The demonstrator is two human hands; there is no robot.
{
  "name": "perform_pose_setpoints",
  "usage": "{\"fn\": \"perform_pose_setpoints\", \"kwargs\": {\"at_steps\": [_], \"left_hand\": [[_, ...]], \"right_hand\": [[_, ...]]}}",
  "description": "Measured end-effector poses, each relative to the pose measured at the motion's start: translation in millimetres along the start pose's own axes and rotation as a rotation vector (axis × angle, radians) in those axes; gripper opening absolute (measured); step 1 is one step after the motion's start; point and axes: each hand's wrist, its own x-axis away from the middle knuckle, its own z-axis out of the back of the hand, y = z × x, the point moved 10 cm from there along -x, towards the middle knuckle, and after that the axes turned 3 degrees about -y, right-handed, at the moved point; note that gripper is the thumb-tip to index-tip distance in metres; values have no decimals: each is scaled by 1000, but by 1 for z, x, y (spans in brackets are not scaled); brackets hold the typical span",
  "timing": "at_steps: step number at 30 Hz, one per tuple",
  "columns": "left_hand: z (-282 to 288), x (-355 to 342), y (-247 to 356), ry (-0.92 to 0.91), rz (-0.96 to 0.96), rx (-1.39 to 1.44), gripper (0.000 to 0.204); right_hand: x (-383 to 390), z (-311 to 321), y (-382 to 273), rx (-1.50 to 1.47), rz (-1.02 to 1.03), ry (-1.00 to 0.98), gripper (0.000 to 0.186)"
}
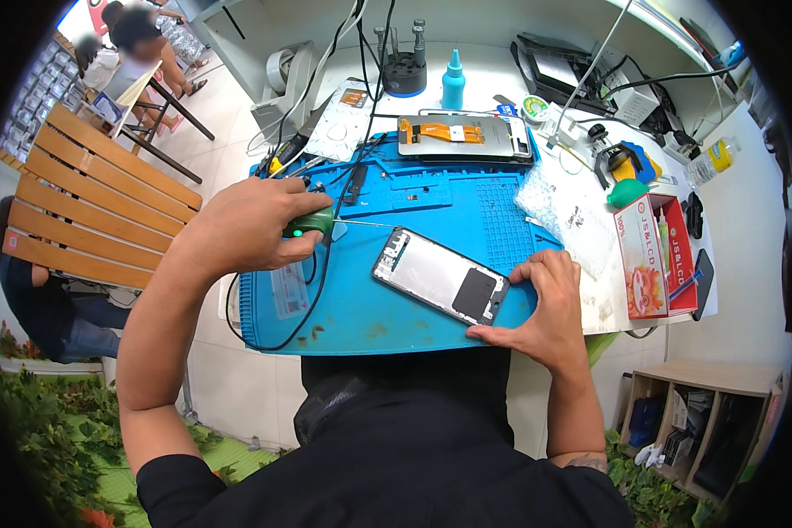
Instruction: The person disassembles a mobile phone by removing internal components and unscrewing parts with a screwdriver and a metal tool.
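My left hand (pixel 253 225) is closed around a green-handled tool (pixel 322 223) with a thin straight metal shaft. A small bright green spot shows on its handle; its exact kind is unclear. The shaft reaches right to the upper left corner of a phone frame (pixel 431 271), which lies slanted on a blue work mat (pixel 361 321). The frame has a silvery inner face with a black patch toward its right end. My right hand (pixel 551 306) grips that end, thumb at the lower edge and fingers at the upper corner.
Behind the frame lies a phone screen assembly (pixel 458 136) with an orange flex cable. A blue bottle (pixel 453 81) and a dark tool holder (pixel 405 72) stand farther back. At right are bubble wrap (pixel 546 195) and a red-white box (pixel 649 260). Black cables (pixel 330 251) hang across the mat's left.
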Motion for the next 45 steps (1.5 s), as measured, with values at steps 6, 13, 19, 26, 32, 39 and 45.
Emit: {"fn": "perform_pose_setpoints", "kwargs": {"at_steps": [6,13,19,26,32,39,45], "left_hand": [[2,0,0,-5,-9,14,50],[0,-12,6,-3,-66,28,48],[3,-13,2,-18,-56,4,47],[9,-15,1,-39,-38,10,45],[10,-19,11,-12,-96,-21,45],[-4,-28,25,-44,-147,86,49],[-18,-40,63,-48,-183,97,47]], "right_hand": [[-2,0,-1,9,11,-3,83],[0,0,-1,11,3,-6,83],[-1,-2,-2,19,9,-18,85],[0,-1,-1,14,18,-12,84],[0,0,0,7,8,-12,83],[-2,0,-1,-5,7,-3,81],[-1,2,-2,1,21,13,81]]}}
